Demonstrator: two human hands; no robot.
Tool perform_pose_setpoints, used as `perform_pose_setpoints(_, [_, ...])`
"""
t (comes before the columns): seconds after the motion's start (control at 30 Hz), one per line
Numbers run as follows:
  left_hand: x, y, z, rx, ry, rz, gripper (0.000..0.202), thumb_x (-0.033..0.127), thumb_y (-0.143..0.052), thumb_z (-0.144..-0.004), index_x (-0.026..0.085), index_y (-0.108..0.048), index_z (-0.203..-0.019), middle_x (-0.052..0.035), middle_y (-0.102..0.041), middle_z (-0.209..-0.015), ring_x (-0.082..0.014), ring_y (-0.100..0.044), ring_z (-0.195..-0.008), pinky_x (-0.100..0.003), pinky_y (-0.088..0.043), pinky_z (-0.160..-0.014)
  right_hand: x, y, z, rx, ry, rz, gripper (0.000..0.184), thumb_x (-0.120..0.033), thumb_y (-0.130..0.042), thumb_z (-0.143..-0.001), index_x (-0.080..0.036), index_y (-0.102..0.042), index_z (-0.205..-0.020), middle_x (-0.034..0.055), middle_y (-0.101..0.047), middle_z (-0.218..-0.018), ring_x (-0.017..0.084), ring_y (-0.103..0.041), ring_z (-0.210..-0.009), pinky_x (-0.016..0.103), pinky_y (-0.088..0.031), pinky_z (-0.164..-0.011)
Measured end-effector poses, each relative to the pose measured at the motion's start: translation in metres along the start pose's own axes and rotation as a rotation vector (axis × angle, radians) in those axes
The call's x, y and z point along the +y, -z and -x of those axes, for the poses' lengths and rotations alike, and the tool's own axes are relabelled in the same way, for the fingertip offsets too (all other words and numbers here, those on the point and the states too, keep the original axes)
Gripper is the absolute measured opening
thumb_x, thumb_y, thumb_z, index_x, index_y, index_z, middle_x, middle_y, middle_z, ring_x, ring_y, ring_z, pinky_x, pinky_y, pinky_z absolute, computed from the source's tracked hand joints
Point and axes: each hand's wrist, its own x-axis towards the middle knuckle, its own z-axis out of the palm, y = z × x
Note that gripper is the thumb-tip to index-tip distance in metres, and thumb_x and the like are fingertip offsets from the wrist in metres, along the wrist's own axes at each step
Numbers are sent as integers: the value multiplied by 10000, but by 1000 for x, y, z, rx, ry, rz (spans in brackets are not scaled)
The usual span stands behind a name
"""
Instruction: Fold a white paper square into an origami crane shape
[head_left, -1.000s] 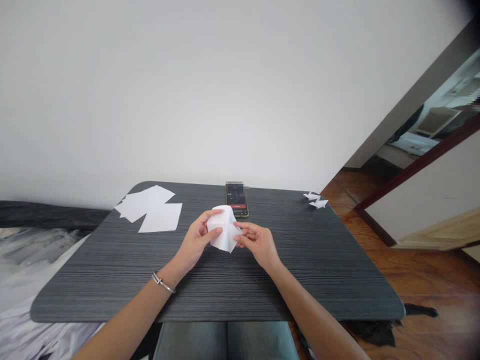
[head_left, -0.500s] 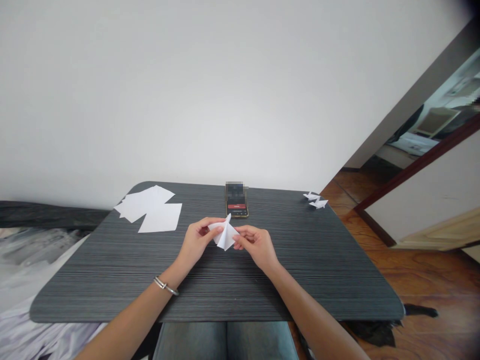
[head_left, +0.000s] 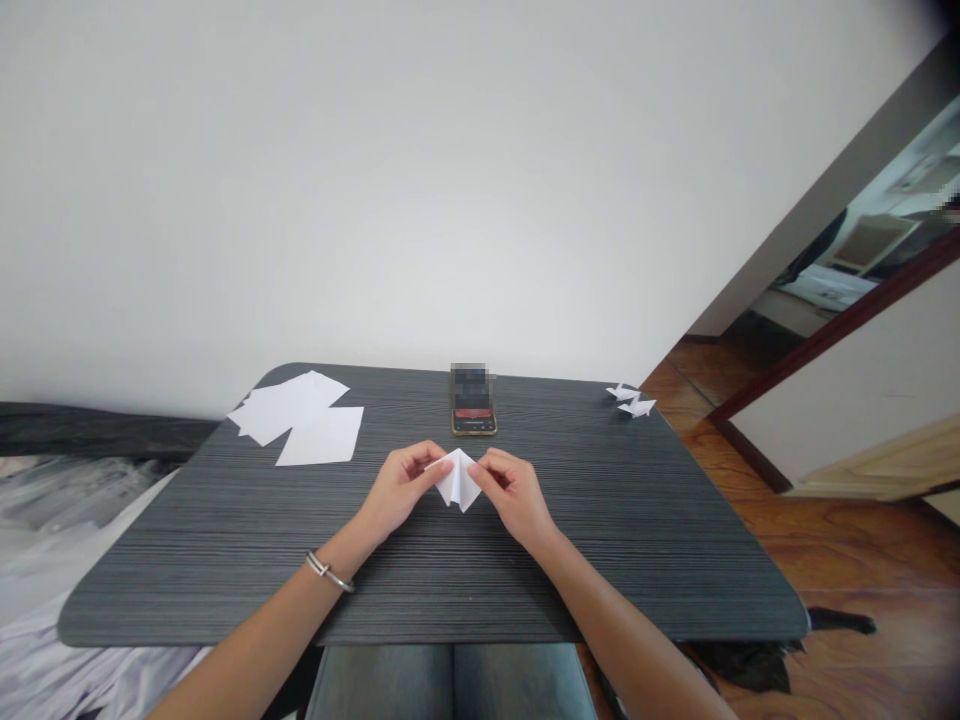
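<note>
A small folded piece of white paper (head_left: pixel 459 482) is held over the middle of the table, with pleat-like creases running down its centre. My left hand (head_left: pixel 401 485) pinches its left side, thumb in front. On the opposite side, my right hand (head_left: pixel 516 490) grips the paper's right edge between thumb and fingers. The fingertips behind the sheet are partly hidden. Just beyond the hands, a phone (head_left: pixel 474 405) stands propped up. Two folded paper figures (head_left: pixel 637 407), shaped like small birds, rest at the table's far right.
Several loose white paper sheets (head_left: pixel 322 435) lie overlapping at the far left of the dark table (head_left: pixel 225 560). A white wall (head_left: pixel 480 200) rises behind the table. Fabric and plastic (head_left: pixel 75 520) lie to the left; wooden floor (head_left: pixel 847 560) and a doorway are on the right.
The folded paper has turned and spread in my fingers: its upper point no longer sticks up, and both thumbs now press on its sides. It has come slightly nearer.
</note>
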Motion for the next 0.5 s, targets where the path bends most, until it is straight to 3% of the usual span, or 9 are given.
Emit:
perform_pose_setpoints(0.2, [0,-1,1,-24,-11,23,183,298,-594,-741,119,-560,-767,-3,-589,-654,-108,-517,-594,-208,-391,-573,-3,1,-2,-14,43,-117,159,-262,-531,-791,-178,-577,-664,59,-549,-937,152,-545,-791,202,-420,-529])
perform_pose_setpoints(0.5, [6,-1,6,80,-228,-409,186,283,-527,-791,140,-647,-786,-42,-642,-768,-156,-569,-730,-248,-412,-697,-3,0,0,-9,144,49,75,-223,-547,-767,-197,-603,-725,55,-547,-906,166,-535,-827,241,-453,-603])
